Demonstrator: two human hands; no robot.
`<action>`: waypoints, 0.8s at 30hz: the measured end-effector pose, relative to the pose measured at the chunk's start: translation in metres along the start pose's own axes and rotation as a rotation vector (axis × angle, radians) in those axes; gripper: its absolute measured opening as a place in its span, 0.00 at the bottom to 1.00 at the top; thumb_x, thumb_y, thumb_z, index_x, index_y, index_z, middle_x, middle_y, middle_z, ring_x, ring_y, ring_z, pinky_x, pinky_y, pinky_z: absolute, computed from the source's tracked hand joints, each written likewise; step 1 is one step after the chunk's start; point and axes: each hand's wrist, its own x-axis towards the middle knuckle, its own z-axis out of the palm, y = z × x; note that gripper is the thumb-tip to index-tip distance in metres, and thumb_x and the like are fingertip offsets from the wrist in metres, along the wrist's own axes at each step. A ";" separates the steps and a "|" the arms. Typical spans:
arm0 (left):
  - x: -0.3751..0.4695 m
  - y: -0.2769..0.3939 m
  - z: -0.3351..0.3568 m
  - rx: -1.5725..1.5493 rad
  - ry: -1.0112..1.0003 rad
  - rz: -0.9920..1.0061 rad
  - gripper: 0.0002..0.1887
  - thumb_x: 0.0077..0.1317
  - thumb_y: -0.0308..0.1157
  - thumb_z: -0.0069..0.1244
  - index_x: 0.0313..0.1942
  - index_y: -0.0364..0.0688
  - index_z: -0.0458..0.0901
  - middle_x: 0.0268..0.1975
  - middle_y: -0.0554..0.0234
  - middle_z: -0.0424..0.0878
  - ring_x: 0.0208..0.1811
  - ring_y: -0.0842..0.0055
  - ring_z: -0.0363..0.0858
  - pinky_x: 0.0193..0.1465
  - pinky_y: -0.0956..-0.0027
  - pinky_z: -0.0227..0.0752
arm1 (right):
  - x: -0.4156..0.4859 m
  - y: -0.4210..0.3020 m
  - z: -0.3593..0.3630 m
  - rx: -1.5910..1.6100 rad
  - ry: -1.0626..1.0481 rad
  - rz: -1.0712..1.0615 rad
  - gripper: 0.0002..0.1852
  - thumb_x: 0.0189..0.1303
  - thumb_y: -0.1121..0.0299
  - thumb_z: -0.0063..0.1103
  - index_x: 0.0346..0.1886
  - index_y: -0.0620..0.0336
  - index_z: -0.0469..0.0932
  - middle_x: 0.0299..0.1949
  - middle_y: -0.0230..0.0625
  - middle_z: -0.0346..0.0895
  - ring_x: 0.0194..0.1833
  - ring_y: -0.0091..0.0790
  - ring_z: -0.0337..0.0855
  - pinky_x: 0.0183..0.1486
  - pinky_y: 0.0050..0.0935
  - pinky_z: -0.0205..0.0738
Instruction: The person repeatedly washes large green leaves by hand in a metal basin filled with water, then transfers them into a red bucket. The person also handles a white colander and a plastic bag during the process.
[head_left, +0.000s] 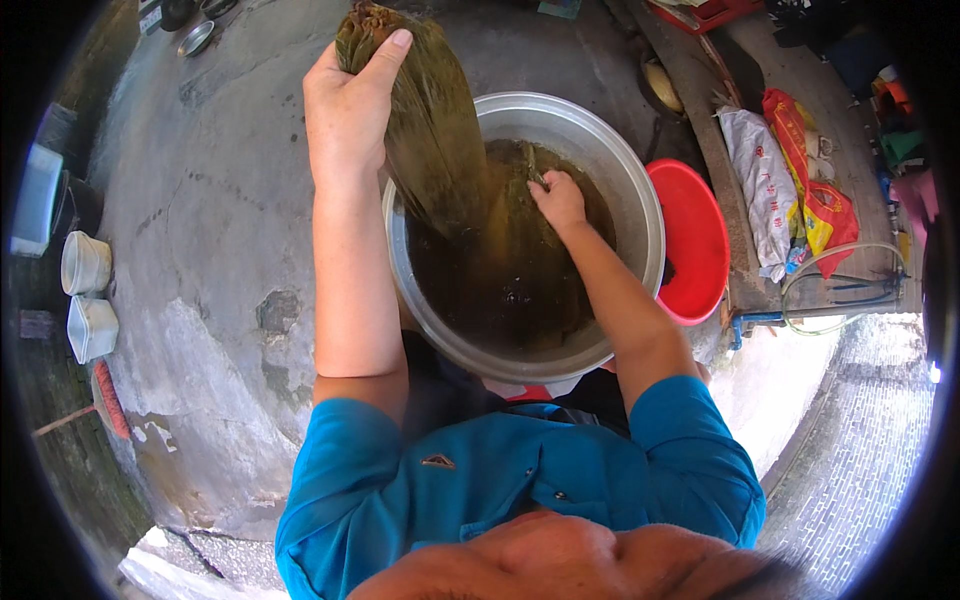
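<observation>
A large round aluminium basin stands in front of me, holding murky brown water. My left hand is raised at the basin's far left side. It grips a thick bundle of long, wet, dark green leaves by their brown stem ends, thumb on top. The leaves hang down to the right, and their lower ends reach the water. Over the right part of the water, my right hand has its fingers closed on a thin dark green strip, which looks like a leaf. Anything deeper in the water is hidden.
A red plastic basin sits against the metal basin's right side. Further right lie a white woven sack, a red and yellow bag and a clear hose. White tubs and a broom are at the left.
</observation>
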 end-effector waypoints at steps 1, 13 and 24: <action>0.001 -0.001 0.002 -0.011 -0.018 0.004 0.12 0.65 0.27 0.58 0.47 0.32 0.81 0.43 0.61 0.85 0.44 0.78 0.81 0.48 0.70 0.75 | -0.012 -0.005 -0.003 -0.176 0.075 -0.078 0.15 0.58 0.65 0.65 0.44 0.62 0.77 0.47 0.48 0.78 0.50 0.50 0.79 0.52 0.43 0.72; -0.003 0.001 0.010 0.013 0.014 0.015 0.07 0.65 0.27 0.58 0.41 0.34 0.83 0.36 0.66 0.85 0.35 0.83 0.80 0.40 0.75 0.75 | 0.003 0.019 0.005 0.190 0.112 -0.090 0.13 0.58 0.63 0.66 0.35 0.62 0.74 0.35 0.45 0.78 0.39 0.49 0.78 0.44 0.41 0.72; -0.001 -0.002 0.007 -0.028 -0.001 0.044 0.07 0.64 0.26 0.58 0.40 0.34 0.83 0.36 0.66 0.85 0.35 0.83 0.80 0.40 0.75 0.75 | 0.003 -0.009 -0.047 0.770 -0.053 0.022 0.09 0.62 0.67 0.64 0.39 0.62 0.76 0.35 0.31 0.78 0.37 0.24 0.75 0.42 0.30 0.72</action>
